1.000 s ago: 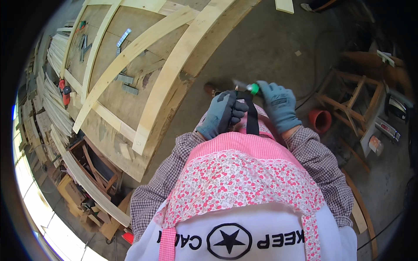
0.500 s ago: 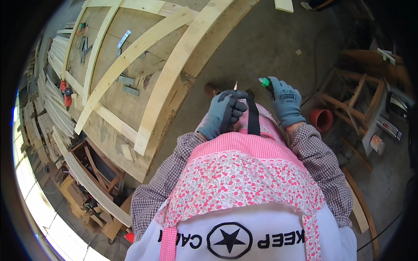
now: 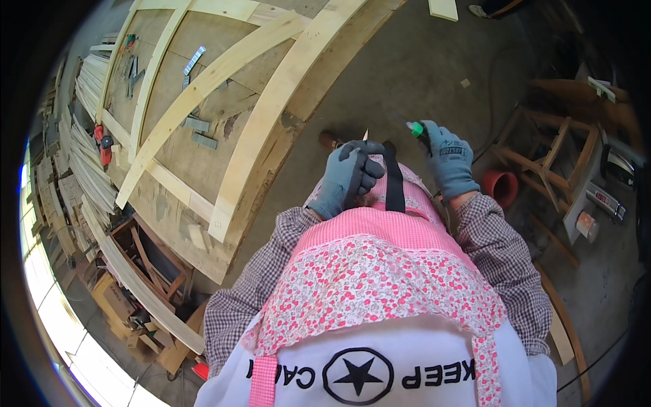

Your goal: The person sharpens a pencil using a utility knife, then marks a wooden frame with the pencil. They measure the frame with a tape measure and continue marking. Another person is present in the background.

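Observation:
My left hand (image 3: 347,175), in a grey-blue coated work glove, is closed around a pencil (image 3: 366,136); only its pale sharpened tip sticks up past the fingers. To the right and apart from it, my right hand (image 3: 449,157), gloved the same way, grips a utility knife (image 3: 416,128) with a green and black handle. The knife's front end points up and left, away from the pencil, and its thin blade is faint against the floor. Both hands are in front of my pink flowered apron (image 3: 366,271); a black strap (image 3: 393,180) hangs between them.
A wooden workbench (image 3: 203,254) at left carries curved and straight frame boards (image 3: 261,129), staple strips (image 3: 196,124) and a red tool (image 3: 104,144). At right stand a wooden stool frame (image 3: 553,159) and a red-brown round container (image 3: 500,188). Stacked timber (image 3: 68,183) lies far left.
My right hand has moved slightly to the right with the knife, farther from the pencil. My left hand has barely moved; the pencil tip has shifted slightly.

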The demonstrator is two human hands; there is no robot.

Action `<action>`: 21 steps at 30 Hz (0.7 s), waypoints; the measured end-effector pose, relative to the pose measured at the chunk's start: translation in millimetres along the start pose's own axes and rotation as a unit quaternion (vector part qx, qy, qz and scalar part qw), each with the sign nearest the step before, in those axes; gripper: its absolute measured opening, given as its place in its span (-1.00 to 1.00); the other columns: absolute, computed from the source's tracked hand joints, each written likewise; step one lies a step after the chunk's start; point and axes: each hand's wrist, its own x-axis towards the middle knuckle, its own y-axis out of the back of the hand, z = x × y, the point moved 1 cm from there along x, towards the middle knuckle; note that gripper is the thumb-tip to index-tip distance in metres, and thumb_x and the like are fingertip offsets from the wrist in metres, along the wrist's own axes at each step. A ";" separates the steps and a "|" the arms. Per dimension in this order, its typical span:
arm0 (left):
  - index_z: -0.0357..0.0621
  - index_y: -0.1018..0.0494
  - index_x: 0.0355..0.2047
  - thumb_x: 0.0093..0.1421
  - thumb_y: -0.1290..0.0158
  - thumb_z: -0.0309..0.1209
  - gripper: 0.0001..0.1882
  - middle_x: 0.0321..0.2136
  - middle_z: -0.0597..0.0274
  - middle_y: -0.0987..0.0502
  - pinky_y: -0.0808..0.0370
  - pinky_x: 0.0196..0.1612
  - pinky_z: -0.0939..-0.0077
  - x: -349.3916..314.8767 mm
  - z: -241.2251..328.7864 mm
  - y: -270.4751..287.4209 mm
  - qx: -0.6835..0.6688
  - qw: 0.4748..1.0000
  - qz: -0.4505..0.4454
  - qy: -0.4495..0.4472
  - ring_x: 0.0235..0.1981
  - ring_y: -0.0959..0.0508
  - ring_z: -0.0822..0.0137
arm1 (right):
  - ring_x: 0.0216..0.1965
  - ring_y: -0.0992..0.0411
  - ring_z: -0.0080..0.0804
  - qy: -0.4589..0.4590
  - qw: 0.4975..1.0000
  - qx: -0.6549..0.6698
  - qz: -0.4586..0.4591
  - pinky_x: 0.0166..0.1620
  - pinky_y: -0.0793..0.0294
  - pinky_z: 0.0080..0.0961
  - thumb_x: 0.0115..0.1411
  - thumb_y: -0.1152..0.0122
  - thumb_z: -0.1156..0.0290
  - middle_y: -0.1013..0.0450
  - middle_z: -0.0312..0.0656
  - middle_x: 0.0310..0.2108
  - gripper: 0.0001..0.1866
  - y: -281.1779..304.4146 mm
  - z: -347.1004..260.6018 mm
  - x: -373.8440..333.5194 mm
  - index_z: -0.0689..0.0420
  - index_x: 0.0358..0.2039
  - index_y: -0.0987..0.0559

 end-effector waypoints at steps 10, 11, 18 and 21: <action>-0.15 -0.40 -0.18 0.29 0.15 -0.27 -0.74 -0.64 0.27 -0.46 -0.19 -0.76 0.72 -4.6 -5.8 -5.5 0.065 0.997 0.027 -0.028 -0.79 -0.30 0.57 | -0.36 -0.49 -0.28 0.045 0.998 -0.036 -0.022 -0.33 -0.36 -0.27 0.11 -0.05 0.26 -0.46 -0.28 -0.37 -0.72 -2.4 -33.2 -5.8 -0.13 -0.13 -0.39; -0.15 -0.39 -0.17 0.29 0.16 -0.26 -0.74 -0.63 0.27 -0.46 -0.20 -0.76 0.72 -7.8 -4.6 -5.5 0.071 0.997 0.008 -0.024 -0.79 -0.30 0.57 | -0.37 -0.49 -0.27 0.022 0.998 -0.052 -0.026 -0.34 -0.36 -0.26 0.11 -0.06 0.25 -0.46 -0.27 -0.38 -0.74 -4.6 -27.7 -1.0 -0.13 -0.15 -0.39; -0.17 -0.40 -0.21 0.29 0.19 -0.30 -0.76 -0.62 0.26 -0.46 -0.19 -0.76 0.72 -5.2 -2.5 -6.9 0.031 0.998 0.056 -0.008 -0.78 -0.29 0.57 | -0.31 -0.47 -0.32 0.083 0.996 -0.023 -0.021 -0.28 -0.36 -0.32 0.09 -0.06 0.28 -0.44 -0.28 -0.34 -0.62 8.0 -33.9 -5.4 -0.15 -0.03 -0.36; -0.16 -0.36 -0.21 0.31 0.25 -0.32 -0.76 -0.63 0.18 -0.47 -0.22 -0.78 0.68 0.1 -3.4 -3.2 0.007 0.999 0.049 0.010 -0.81 -0.30 0.52 | -0.28 -0.47 -0.35 0.083 0.995 -0.005 -0.052 -0.24 -0.34 -0.34 0.12 -0.01 0.28 -0.44 -0.28 -0.30 -0.64 8.0 -46.7 -11.3 -0.13 -0.03 -0.37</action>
